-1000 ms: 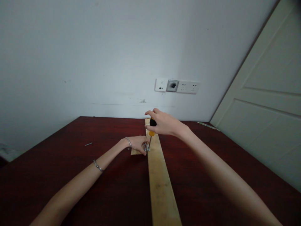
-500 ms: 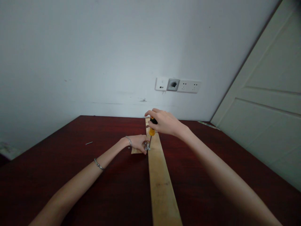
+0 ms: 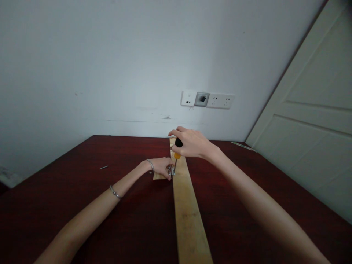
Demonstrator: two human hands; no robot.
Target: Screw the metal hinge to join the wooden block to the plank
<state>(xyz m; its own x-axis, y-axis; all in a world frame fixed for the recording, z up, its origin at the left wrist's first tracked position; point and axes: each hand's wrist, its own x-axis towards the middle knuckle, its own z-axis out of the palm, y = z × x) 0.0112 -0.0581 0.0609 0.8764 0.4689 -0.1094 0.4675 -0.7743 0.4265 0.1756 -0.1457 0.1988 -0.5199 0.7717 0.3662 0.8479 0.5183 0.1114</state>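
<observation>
My right hand (image 3: 192, 142) is wrapped round the black and yellow handle of a screwdriver (image 3: 177, 155). Its shaft slants down, and the tip meets the left edge of a long wooden plank (image 3: 188, 209). There, a small shiny metal piece (image 3: 173, 171), perhaps a hinge or bracket, sits at the plank's side. My left hand (image 3: 161, 165) pinches this piece between thumb and fingers, which partly hide it. Beneath the left hand a short wooden piece (image 3: 161, 176) butts against the plank from the left.
Everything lies on a dark red wooden tabletop (image 3: 123, 216). A thin metal rod or screw (image 3: 103, 167) lies to the left. Behind stands a white wall with sockets (image 3: 220, 101). A pale panelled door (image 3: 310, 121) leans in at the right, with a narrow strip (image 3: 243, 146) near it.
My right hand has turned slightly round the screwdriver handle, so less of the yellow shows. The left hand stays in place on the metal piece.
</observation>
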